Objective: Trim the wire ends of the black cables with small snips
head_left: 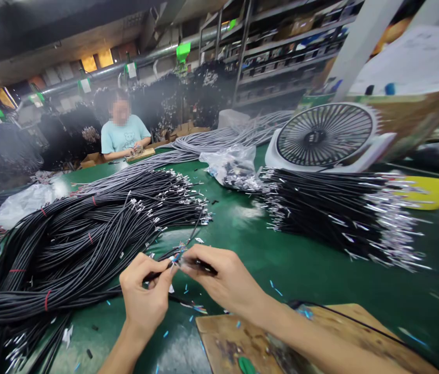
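Observation:
My left hand [145, 296] pinches a thin black cable [87, 298] near its stripped end, where small coloured wires [176, 256] stick out. My right hand [219, 278] meets it from the right, fingers closed on a short dark piece [203, 267] at that same cable end. Both hands hover just above the green table [281, 259], in front of a big pile of black cables [67, 244].
A second stack of black cables with bare silver ends [340, 213] lies at right, behind it a white fan [326, 137] and a plastic bag of parts [233, 169]. A worn wooden board [281, 343] sits under my right forearm. Another person in a light blue shirt [123, 135] works across the table.

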The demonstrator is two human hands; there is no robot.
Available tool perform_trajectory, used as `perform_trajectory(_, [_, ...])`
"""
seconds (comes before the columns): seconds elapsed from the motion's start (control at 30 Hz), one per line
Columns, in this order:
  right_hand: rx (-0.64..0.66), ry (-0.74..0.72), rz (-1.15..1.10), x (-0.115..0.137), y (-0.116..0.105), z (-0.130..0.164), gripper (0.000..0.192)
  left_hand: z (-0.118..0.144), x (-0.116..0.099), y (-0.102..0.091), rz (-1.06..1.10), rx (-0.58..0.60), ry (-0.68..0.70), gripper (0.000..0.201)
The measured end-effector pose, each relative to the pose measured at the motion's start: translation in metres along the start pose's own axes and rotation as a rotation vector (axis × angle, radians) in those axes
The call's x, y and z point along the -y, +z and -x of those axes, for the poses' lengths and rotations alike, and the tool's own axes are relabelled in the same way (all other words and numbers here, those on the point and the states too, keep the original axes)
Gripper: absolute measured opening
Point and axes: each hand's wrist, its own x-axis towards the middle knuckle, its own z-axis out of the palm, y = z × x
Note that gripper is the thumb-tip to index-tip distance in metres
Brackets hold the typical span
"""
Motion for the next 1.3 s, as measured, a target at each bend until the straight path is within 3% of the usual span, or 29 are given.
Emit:
perform_trajectory(0.13, [-0.096, -0.001, 0.016, 0.002, -0.004, 0.0, 0.025, 0.0, -0.001, -0.001, -0.004, -0.062, 0.015, 0.015])
perform_trajectory(0.33, [0.04, -0.019, -0.013, 0.003, -0.004, -0.002, 0.032, 0.0, -0.002, -0.002, -0.018, -0.082, 0.044, 0.014])
perform_trajectory(0.7, [0.054, 0.071, -0.095, 0.002, -0.003, -0.002, 0.038, 0.001, -0.004, -0.002, -0.119, -0.142, 0.158, 0.015])
perform_trajectory(1.3, [0.007, 0.018, -0.02, 0.001, -0.002, -0.001, 0.031, 0.0, -0.011, 0.0, -0.371, -0.196, 0.35, 0.026])
